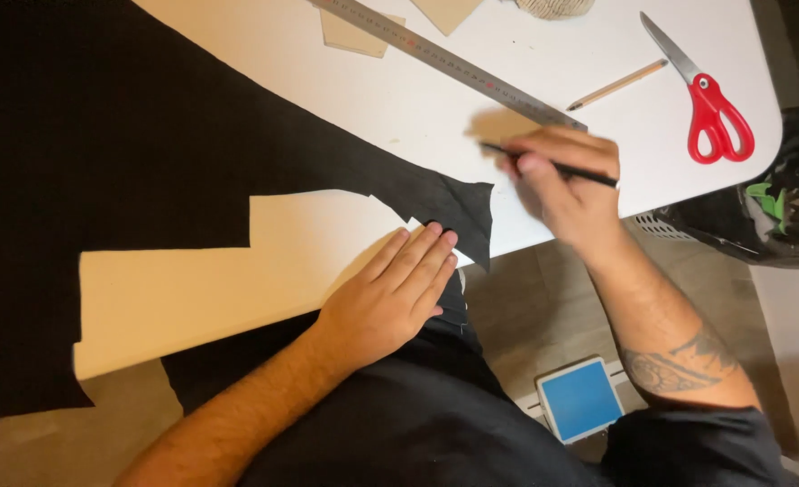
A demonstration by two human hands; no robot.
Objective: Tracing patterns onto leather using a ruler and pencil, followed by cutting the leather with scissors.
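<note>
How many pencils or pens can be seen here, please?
2. A dark pencil is in the right hand; a wooden pencil lies on the table beside the scissors. Others may be hidden.

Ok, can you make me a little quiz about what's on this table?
1. True or false: the left hand lies flat on the cream paper pattern.
2. What does the right hand hold? A) the red scissors B) a thin dark pencil C) the metal ruler
3. What colour is the fabric under the pattern?

Key
1. True; its fingertips reach the pattern's edge.
2. B. The scissors and ruler lie untouched on the white table, beside a wooden pencil.
3. Black.
</note>
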